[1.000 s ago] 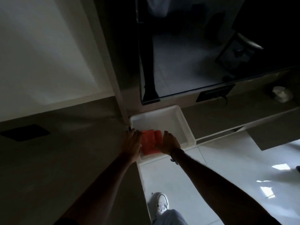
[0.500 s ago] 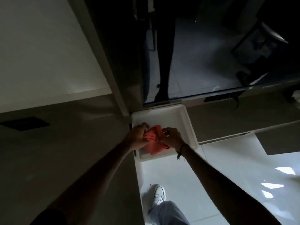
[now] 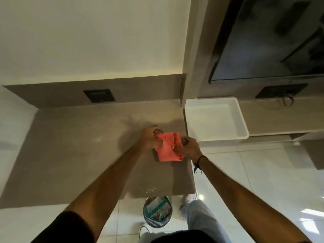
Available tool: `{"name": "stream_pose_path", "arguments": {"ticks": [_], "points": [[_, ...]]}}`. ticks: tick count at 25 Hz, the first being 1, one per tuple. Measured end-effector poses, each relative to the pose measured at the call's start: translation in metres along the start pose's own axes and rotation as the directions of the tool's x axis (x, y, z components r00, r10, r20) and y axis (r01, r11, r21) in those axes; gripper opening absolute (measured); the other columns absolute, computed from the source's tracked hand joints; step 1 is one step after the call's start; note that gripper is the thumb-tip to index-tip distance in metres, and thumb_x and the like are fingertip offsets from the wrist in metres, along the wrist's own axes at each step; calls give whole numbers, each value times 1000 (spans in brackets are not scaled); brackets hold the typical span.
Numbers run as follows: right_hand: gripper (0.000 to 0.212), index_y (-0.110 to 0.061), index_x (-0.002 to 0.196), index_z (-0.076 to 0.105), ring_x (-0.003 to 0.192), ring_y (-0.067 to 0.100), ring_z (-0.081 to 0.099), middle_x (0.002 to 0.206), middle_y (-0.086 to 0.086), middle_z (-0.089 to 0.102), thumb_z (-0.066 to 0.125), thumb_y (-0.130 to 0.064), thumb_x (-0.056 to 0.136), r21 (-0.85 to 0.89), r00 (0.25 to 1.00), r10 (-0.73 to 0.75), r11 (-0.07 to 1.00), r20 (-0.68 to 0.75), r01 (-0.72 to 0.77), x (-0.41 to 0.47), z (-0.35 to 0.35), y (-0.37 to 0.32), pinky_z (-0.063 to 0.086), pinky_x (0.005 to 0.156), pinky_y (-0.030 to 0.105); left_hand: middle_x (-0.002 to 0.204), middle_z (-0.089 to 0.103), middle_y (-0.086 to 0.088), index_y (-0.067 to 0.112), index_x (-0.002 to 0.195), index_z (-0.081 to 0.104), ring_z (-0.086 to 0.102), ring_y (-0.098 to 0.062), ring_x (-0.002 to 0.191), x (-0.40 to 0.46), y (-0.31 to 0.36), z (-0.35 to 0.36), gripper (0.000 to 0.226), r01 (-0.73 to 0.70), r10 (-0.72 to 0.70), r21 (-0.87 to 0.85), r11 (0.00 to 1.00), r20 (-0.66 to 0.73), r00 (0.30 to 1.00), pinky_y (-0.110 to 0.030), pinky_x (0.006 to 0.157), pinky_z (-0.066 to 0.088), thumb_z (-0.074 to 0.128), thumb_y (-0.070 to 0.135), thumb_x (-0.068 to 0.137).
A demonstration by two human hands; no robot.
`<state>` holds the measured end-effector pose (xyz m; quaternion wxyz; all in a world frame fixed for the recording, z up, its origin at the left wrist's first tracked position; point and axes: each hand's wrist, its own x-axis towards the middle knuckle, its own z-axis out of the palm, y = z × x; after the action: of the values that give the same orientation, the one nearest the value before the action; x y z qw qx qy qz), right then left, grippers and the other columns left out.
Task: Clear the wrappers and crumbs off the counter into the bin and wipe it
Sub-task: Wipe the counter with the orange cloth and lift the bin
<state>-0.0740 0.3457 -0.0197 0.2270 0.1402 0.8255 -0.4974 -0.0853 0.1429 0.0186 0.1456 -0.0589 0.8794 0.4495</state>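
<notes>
**A:** Looking at the cloth [image 3: 166, 149] first: it's an orange-pink rag bunched between both hands over the counter [image 3: 84, 151], close to its right edge, about midway between the back wall and the near edge. The left hand [image 3: 149, 138] is curled closed on the cloth's far-left end, the right hand [image 3: 190, 148] is pinching its right side, fingers closed on the fabric. Seems like it's being folded or opened out, can't tell which. Can't tell either whether its lower part touches the surface.

**B:** So how far along is the job?

**A:** I'd say the wrappers part is done. The bin [image 3: 157, 213] sits on the floor just below the counter's near edge and has what looks like packaging [image 3: 157, 206] in it, and I see no wrappers on top. But there's a small scatter of pale specks, probably crumbs [image 3: 148, 190], by the near edge right above the bin. Those still need sweeping in, and the wipe hasn't started as far as I can judge.

**B:** And the white tray?

**A:** The tray [image 3: 242, 120] sits on the lower ledge just right of the counter, looks empty.
</notes>
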Motion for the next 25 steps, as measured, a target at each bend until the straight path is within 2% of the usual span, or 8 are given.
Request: {"name": "stream_pose_path", "arguments": {"ticks": [2,6,10,12,15,19,22,25], "points": [[40,-16,102,70,86,18,63,95,4,71,89,-21,67,-39,999,6,999,-53,-8,-27,14,2,49,76,26,102,70,-13,0,112,70,61,-19,91,-24,-9,-3,47,-22,22,66,998,10,1000,-24,78,48,81,-7,66],[34,-23,103,64,80,15,65,90,-2,70,77,-32,74,-64,947,-37,998,-318,17,-93,35,13,45,66,23,128,59,-17,2,124,63,55,-29,121,-83,-32,-1,51,-117,141,213,970,-101,985,-34,109,42,77,4,75],[16,-27,83,62,66,15,65,70,-9,68,56,-39,74,-144,871,-157,984,-465,100,-158,61,44,44,57,24,100,71,-15,7,99,69,67,-32,93,-153,-52,14,25,-188,208,138,973,-155,966,-40,85,56,54,20,85],[21,-27,80,62,59,12,61,63,-11,64,50,-44,72,-184,867,-200,975,-456,128,-183,77,62,39,51,22,85,76,-10,11,90,70,70,-27,77,-182,-70,28,22,-150,156,81,985,-71,985,-40,74,59,50,23,88],[20,-30,79,62,56,5,58,62,-12,62,50,-45,74,-228,907,-195,967,-374,114,-207,100,99,34,46,17,83,78,-5,13,90,71,72,-17,74,-220,-109,55,10,-103,101,63,993,34,994,-41,73,62,61,16,92],[8,-34,82,63,69,11,68,72,-13,67,61,-42,79,-253,990,27,966,-139,-62,-197,127,169,36,49,12,96,80,-10,11,103,72,76,-20,84,-245,-181,103,16,29,-32,81,996,41,999,-35,72,65,58,16,97],[26,-27,100,73,99,21,71,97,-3,76,66,-43,81,-314,957,289,911,22,-268,-141,161,257,48,71,18,101,79,-17,4,111,72,77,-29,89,-232,-265,165,30,277,-276,27,960,-51,960,-33,74,63,54,23,96],[36,-21,114,73,119,28,63,126,4,70,67,-37,82,-356,905,425,847,3,-396,-74,200,356,49,97,28,125,70,-24,-1,124,62,66,-39,116,-204,-370,233,41,574,-570,47,817,-77,818,-40,94,54,52,28,96]]}}
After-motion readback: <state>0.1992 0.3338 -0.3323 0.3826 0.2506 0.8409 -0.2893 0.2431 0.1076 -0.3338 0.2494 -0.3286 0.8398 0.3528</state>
